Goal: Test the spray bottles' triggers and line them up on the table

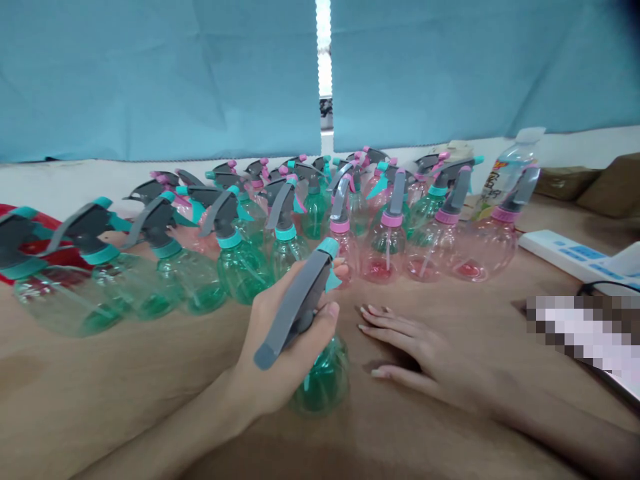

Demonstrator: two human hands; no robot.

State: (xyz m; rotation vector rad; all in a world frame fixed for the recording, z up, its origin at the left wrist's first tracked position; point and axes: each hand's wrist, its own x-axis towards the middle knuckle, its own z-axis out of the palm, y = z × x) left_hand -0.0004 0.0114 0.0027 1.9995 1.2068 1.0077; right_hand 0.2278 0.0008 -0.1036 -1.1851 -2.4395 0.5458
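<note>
My left hand (280,340) is closed around the neck of a green spray bottle (323,383) with a grey and turquoise trigger head. The bottle is upright at the table's near middle; whether its base touches the wood cannot be made out. Flat on the table to its right lies my right hand (415,347), fingers spread and holding nothing. Beyond both hands stand rows of similar bottles. Green spray bottles (245,270) with turquoise collars fill the left and middle of the front row, while pink spray bottles (383,250) with pink collars stand to the right.
A clear labelled drink bottle (513,167) stands behind the pink ones. At the right are a white power strip (565,253), a blurred-out flat object (590,340) and brown boxes (613,187). Something red (60,247) shows at the left. A blue curtain (150,80) hangs behind.
</note>
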